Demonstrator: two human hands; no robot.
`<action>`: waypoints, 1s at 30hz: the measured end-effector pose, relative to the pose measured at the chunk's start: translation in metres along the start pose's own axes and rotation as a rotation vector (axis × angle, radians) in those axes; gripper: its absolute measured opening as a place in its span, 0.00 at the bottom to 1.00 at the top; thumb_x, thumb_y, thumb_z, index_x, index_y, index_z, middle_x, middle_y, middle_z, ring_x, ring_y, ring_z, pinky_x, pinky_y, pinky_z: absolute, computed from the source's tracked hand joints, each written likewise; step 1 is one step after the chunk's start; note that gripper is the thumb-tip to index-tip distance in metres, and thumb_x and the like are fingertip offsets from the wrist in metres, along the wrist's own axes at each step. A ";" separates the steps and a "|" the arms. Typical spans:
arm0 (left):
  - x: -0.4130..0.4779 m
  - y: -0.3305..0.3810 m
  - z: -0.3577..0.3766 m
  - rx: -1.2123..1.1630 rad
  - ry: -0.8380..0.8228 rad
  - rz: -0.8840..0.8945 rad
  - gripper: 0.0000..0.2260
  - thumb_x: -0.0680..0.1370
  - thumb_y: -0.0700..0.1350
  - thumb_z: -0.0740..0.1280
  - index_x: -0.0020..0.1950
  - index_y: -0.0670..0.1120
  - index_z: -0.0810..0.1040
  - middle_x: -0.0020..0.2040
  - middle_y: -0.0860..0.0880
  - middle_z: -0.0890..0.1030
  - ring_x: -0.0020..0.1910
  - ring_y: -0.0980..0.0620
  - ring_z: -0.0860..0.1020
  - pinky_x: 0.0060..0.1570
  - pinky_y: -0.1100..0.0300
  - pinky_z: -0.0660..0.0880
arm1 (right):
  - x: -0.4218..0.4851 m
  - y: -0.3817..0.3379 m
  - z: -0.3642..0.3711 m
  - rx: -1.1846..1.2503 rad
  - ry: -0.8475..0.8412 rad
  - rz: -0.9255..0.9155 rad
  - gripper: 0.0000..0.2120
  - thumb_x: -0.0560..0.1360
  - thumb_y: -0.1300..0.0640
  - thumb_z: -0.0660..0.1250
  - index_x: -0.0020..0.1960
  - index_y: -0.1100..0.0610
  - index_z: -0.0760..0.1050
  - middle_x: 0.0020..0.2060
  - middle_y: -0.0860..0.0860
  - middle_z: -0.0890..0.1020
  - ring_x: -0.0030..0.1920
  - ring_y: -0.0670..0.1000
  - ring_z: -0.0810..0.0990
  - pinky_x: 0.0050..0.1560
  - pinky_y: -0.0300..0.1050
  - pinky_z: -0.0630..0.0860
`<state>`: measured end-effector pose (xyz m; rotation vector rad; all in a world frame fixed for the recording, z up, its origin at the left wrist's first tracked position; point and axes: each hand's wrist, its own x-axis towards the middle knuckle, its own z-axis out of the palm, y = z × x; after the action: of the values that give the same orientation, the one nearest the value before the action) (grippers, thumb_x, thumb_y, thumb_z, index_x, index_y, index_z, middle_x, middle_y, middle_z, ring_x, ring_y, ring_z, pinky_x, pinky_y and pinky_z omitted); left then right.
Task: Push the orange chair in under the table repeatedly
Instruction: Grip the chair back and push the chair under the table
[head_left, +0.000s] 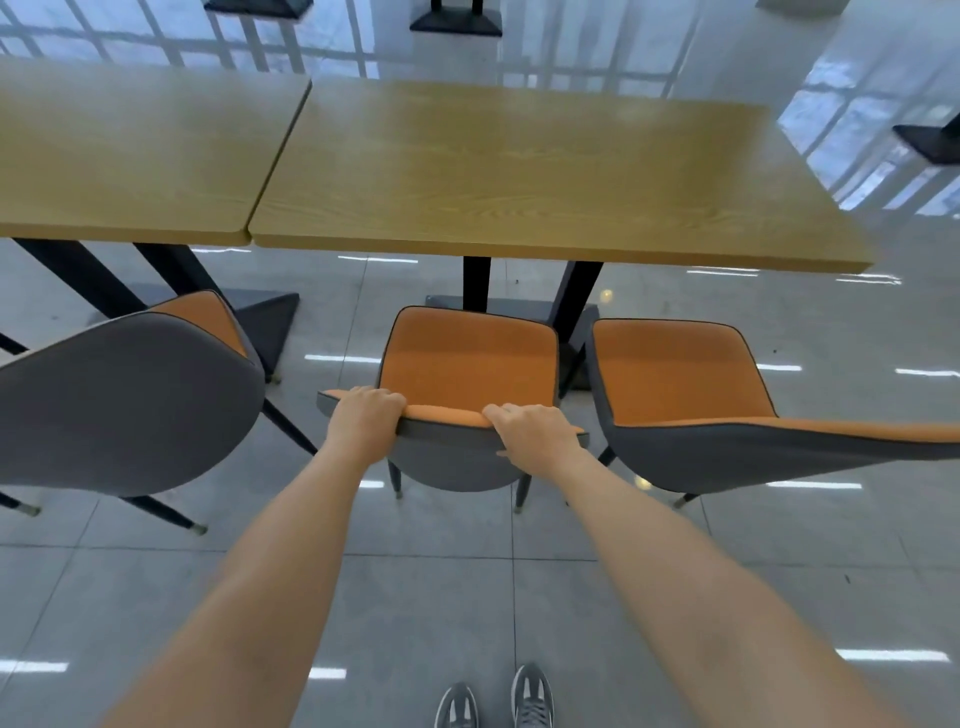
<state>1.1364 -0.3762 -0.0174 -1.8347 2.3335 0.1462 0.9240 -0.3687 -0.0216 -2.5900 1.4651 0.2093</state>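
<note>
Hands grip the top edge of the orange chair (467, 364)'s backrest: left hand (366, 410) and right hand (535, 428) each have fingers (387, 399) curled over it. That chair stands on the floor just short of the table (519, 171), between two matching chairs.

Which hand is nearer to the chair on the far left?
Left. The left hand grips the middle chair's backrest on the side facing that chair; the right hand grips the opposite side.

Head cam; fwd-down, close
</note>
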 end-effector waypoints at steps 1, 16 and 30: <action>-0.001 0.005 0.000 -0.006 -0.004 0.003 0.08 0.74 0.35 0.59 0.48 0.42 0.76 0.49 0.44 0.81 0.50 0.44 0.77 0.49 0.55 0.71 | -0.003 0.004 0.000 -0.008 0.000 -0.004 0.15 0.74 0.54 0.67 0.55 0.59 0.68 0.46 0.55 0.80 0.42 0.59 0.80 0.33 0.48 0.70; 0.004 0.074 -0.001 -0.026 -0.049 -0.018 0.08 0.73 0.33 0.59 0.46 0.42 0.76 0.48 0.44 0.81 0.47 0.44 0.78 0.41 0.58 0.66 | -0.032 0.074 0.004 0.004 -0.014 -0.068 0.19 0.73 0.53 0.69 0.60 0.55 0.67 0.50 0.53 0.80 0.46 0.56 0.80 0.40 0.51 0.79; -0.014 0.066 -0.024 -0.015 -0.299 -0.138 0.42 0.73 0.64 0.63 0.76 0.44 0.47 0.77 0.47 0.38 0.76 0.47 0.40 0.73 0.41 0.44 | -0.032 0.072 -0.008 0.412 -0.181 0.161 0.35 0.77 0.37 0.52 0.75 0.53 0.43 0.76 0.53 0.50 0.75 0.53 0.51 0.73 0.52 0.54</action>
<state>1.0739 -0.3518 0.0068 -1.8291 2.0043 0.3907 0.8461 -0.3796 -0.0126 -2.0777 1.4709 0.1386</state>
